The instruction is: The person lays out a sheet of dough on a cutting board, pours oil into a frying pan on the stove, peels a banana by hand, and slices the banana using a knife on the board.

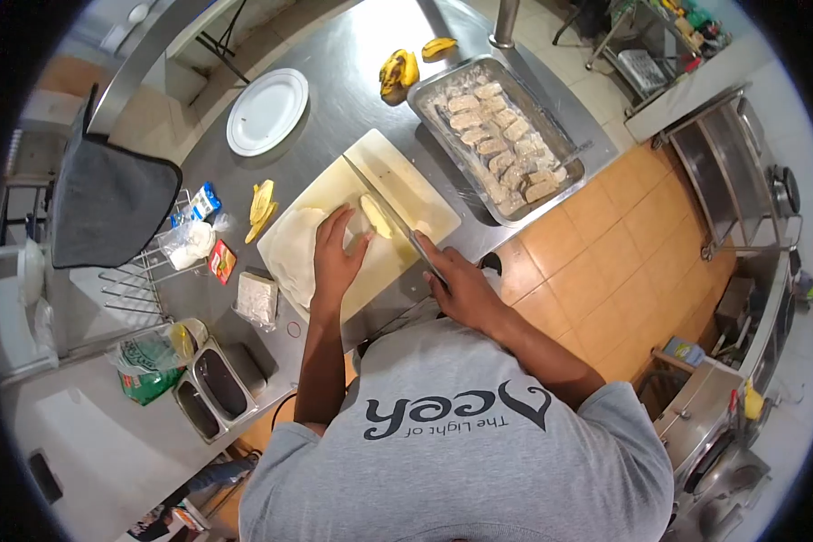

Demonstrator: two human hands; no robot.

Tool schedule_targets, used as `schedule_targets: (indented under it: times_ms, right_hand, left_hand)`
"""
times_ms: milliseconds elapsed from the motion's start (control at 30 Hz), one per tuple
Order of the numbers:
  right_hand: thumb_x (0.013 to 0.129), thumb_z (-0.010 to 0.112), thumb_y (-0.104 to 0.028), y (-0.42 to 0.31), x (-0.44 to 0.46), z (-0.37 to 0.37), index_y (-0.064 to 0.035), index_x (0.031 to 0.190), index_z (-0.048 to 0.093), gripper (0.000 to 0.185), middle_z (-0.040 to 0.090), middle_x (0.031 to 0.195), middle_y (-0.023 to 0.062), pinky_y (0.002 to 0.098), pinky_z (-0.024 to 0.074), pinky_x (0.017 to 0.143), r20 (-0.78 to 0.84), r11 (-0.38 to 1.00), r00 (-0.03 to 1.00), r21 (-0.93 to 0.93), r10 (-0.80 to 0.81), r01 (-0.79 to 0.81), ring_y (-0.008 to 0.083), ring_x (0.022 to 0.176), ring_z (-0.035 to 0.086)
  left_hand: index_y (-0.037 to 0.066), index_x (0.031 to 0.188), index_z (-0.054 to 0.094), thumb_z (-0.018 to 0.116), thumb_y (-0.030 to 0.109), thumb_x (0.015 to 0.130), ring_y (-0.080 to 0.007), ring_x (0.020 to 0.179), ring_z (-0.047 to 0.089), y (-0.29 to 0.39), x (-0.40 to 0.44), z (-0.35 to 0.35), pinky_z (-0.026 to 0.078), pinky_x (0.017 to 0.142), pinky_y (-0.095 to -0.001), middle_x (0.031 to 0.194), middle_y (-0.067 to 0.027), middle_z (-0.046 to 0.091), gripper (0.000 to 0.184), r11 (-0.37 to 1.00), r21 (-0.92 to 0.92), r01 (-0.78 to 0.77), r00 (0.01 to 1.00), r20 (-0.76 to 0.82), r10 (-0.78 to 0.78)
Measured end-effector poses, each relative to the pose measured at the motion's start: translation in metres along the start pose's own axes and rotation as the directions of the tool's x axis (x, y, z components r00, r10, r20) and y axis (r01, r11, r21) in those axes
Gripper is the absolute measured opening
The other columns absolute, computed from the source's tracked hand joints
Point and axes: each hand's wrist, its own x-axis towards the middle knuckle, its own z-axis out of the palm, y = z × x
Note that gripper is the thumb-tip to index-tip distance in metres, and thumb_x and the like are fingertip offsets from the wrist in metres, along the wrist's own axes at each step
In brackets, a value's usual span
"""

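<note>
My right hand (461, 283) is wrapped round the handle of a long kitchen knife (379, 198), whose blade lies slantwise over the cutting board (402, 176). Just left of the blade is a peeled banana piece (376, 217). My left hand (338, 251) has its thumb and fingers apart beside the banana, over thin white round sheets that look like pastry wrappers (291, 257). A small pale bit (422, 226) sits right of the knife, near my right hand.
A metal tray (506, 217) of coated pieces stands at right. Ripe bananas (397, 74), a white plate (267, 112) and a banana peel (260, 212) lie farther back. At left are a wrapped white block (256, 301), a red packet (221, 262) and metal containers (219, 384).
</note>
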Motion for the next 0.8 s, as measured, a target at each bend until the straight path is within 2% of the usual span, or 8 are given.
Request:
schedule_targets:
  times_ms: [167,267,533,800]
  right_hand:
    - [0.086,0.055,-0.006,-0.020,-0.005,0.019,-0.0181,0.147,0.025,0.069,0.049,0.089,0.0207,0.0455,0.0463,0.070,0.028,0.987,0.993,-0.120,0.113,-0.109,0.0385,0.079,0.054]
    - [0.086,0.055,-0.006,-0.025,-0.008,0.032,-0.0182,0.147,0.024,0.069,0.049,0.089,0.0203,0.0470,0.0467,0.069,-0.017,0.983,0.991,-0.123,0.134,-0.135,0.0393,0.076,0.054]
    - [0.087,0.054,-0.007,-0.034,-0.016,0.051,-0.0169,0.145,0.029,0.064,0.050,0.087,0.0204,0.0468,0.0463,0.068,-0.138,0.980,0.983,-0.140,0.119,-0.138,0.0388,0.074,0.055]
    - [0.087,0.054,-0.008,-0.037,-0.021,0.056,-0.0170,0.143,0.033,0.061,0.051,0.086,0.0200,0.0464,0.0479,0.064,-0.147,0.968,0.981,-0.199,0.123,-0.151,0.0392,0.070,0.057]
  left_hand:
    - [0.003,0.118,0.057,0.071,0.011,0.078,-0.0309,0.117,0.050,-0.003,0.000,-0.003,0.040,0.099,-0.0383,0.126,-0.0138,0.055,0.043,0.995,-0.075,-0.070,0.997,0.020,0.072]
    - [0.003,0.117,0.057,0.070,0.012,0.078,-0.0312,0.117,0.050,-0.004,0.000,-0.002,0.040,0.099,-0.0383,0.127,-0.0135,0.054,0.042,0.989,-0.091,-0.112,0.993,0.009,0.114]
    - [0.003,0.119,0.056,0.069,0.014,0.079,-0.0320,0.117,0.049,-0.015,0.002,0.001,0.037,0.100,-0.0401,0.129,-0.0130,0.053,0.043,0.979,-0.090,-0.181,0.980,0.064,0.187]
    - [0.002,0.121,0.056,0.068,0.015,0.079,-0.0312,0.116,0.050,-0.014,-0.001,0.004,0.037,0.100,-0.0403,0.128,-0.0125,0.054,0.045,0.973,-0.050,-0.225,0.971,0.070,0.228]
